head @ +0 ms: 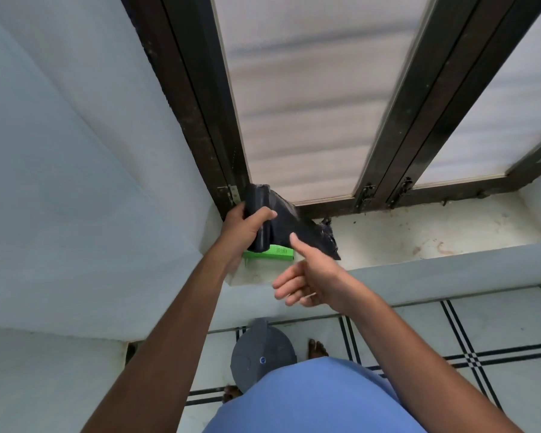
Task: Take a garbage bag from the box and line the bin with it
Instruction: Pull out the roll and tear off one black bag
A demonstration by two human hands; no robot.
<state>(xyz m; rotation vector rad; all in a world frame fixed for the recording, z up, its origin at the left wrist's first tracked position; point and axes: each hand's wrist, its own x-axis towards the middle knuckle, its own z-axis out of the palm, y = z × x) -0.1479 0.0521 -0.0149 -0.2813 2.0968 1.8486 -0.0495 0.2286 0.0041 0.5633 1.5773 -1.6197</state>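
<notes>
a: where do we have the roll of black plastic garbage bags [263, 220]?

b: in our left hand [242, 228], fingers curled tight around it, thumb across the front. we hold it upright above the small bright green cardboard box [270, 254], which lies on the white stone window sill [419, 232], near its left corner.

a: and the loose part?

b: 1 sheet of the black plastic trails off the roll to the right and down, its crumpled end resting on the sill just beside the box.

a: our right hand [306, 278]?

b: it grips nothing. the fingers are loosely spread and slightly bent, and the thumb points up toward the trailing sheet; whether it touches the plastic we cannot tell.

a: where is the bin?

b: the round grey plastic bin with its lid on [261, 354] stands on the white tiled floor with black lines [481, 332], below the sill and between our 2 bare feet. behind the sill is the dark-framed window with frosted glass [310, 89].
</notes>
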